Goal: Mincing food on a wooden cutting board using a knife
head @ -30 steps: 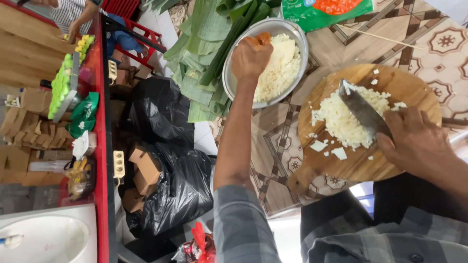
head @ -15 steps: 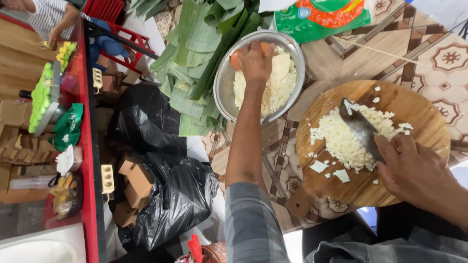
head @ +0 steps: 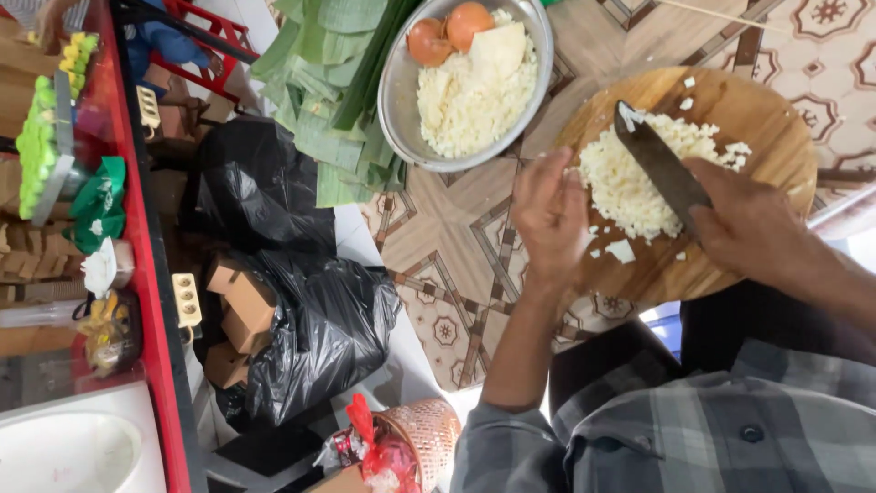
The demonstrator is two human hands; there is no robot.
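Observation:
My right hand grips a dark-bladed knife lying over a heap of chopped white pieces on a round wooden board. My left hand rests at the board's left edge, fingers apart, touching the heap and holding nothing. Above the board sits a metal bowl with more chopped white food, a larger white chunk and two orange-brown round items.
Green banana leaves lie left of the bowl on a patterned floor. Black plastic bags with cardboard boxes stand further left. A red rack edges the left side, and a small woven basket sits below.
My left hand has left the metal bowl and come back to the wooden board's edge. The camera view shifted, bringing the bowl and board closer. The knife stays over the heap.

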